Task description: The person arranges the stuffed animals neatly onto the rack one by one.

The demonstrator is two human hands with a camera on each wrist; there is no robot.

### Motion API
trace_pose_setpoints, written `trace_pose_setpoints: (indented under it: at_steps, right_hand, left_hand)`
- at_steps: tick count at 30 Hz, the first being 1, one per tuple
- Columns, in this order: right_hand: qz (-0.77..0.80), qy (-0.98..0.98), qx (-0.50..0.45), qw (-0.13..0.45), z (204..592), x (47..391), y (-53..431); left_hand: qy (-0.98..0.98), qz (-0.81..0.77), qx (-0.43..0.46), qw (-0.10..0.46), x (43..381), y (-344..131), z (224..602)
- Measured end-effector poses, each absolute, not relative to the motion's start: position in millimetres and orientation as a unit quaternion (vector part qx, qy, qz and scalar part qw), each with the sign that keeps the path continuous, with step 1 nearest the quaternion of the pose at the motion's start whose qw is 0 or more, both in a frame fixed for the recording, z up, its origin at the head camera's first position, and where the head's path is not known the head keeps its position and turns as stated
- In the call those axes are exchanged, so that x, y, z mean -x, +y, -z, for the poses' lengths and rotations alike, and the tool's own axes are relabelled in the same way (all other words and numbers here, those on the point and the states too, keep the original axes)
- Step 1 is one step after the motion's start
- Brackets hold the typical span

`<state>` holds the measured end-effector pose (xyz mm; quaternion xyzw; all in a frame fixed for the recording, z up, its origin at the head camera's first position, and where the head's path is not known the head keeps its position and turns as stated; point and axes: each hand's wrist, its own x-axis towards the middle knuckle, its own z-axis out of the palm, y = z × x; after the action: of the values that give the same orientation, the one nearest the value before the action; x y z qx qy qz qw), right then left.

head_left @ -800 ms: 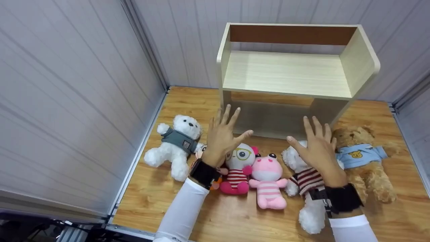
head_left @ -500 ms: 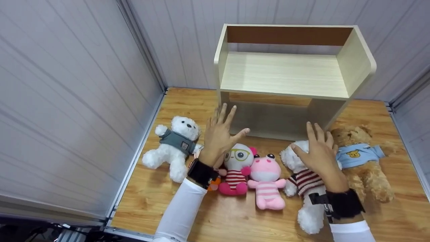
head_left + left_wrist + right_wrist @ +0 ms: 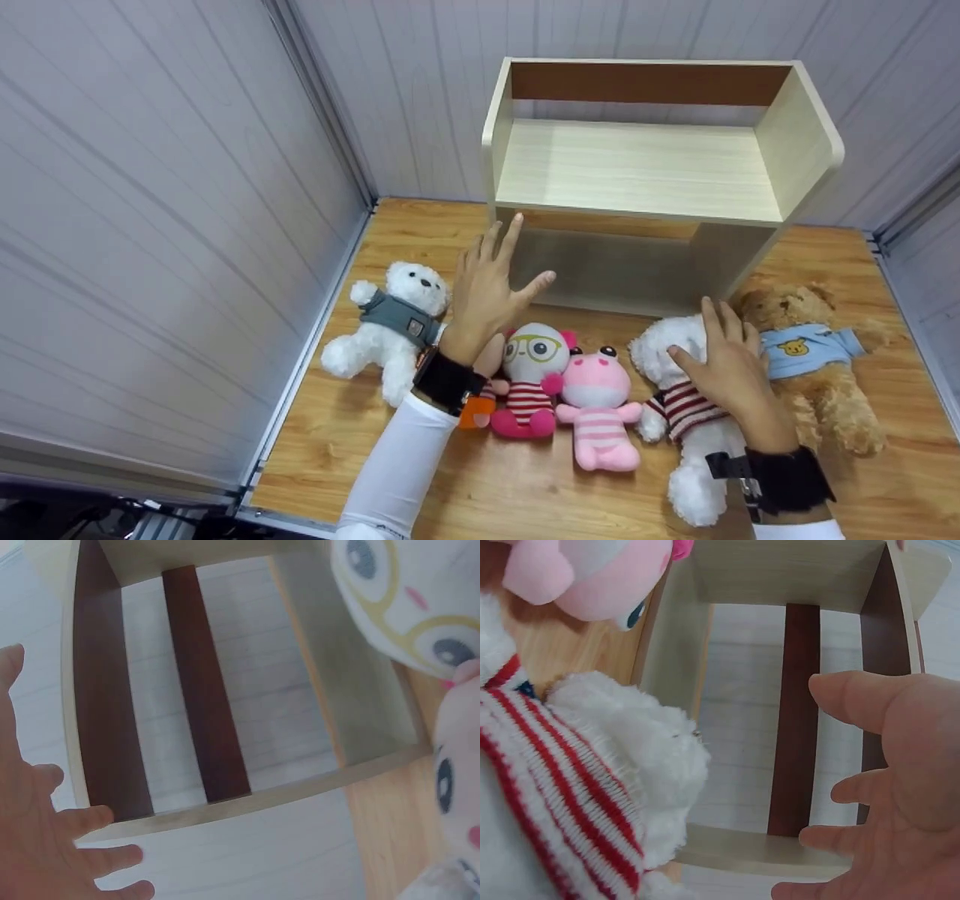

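In the head view my left hand (image 3: pixel 484 300) hovers with spread fingers before the left end of a two-tier shelf (image 3: pixel 637 169). It is nearest a plush in yellow glasses and a striped outfit (image 3: pixel 529 405). Partly hidden by my left wrist is a plush with orange at its base (image 3: pixel 476 412). My right hand (image 3: pixel 727 375), fingers extended and holding nothing, overlaps a white plush bear in a striped sweater (image 3: pixel 694 484). A brown teddy bear (image 3: pixel 844 401) in a blue shirt lies just right of it. Between the hands lies a pink striped plush (image 3: pixel 600 435).
A white plush dog (image 3: pixel 386 349) in a grey-green shirt lies at the left, by the side wall (image 3: pixel 172 225). The toys and shelf rest on a wood-grain surface (image 3: pixel 517 495). A panelled wall (image 3: pixel 420 97) stands behind the shelf.
My right hand has moved back toward me and slightly right, over the striped-sweater bear. My left hand has reached slightly forward. The toys and shelf have not been moved.
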<state>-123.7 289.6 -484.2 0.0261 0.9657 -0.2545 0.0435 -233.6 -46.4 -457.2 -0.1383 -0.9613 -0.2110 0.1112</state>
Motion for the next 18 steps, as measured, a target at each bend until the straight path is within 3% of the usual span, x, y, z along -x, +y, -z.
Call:
trace_pose_setpoints:
  at_steps: [9,18]
  right_hand:
    - [0.249,0.966,-0.033,0.059,495.1,118.9,302.6]
    - [0.260,0.961,-0.045,0.083,512.8,108.4,308.3]
  left_hand:
    - [-0.950,0.239,0.107,0.170,252.4,-51.1,438.0]
    - [-0.954,0.233,0.081,0.169,266.3,-57.2,432.4]
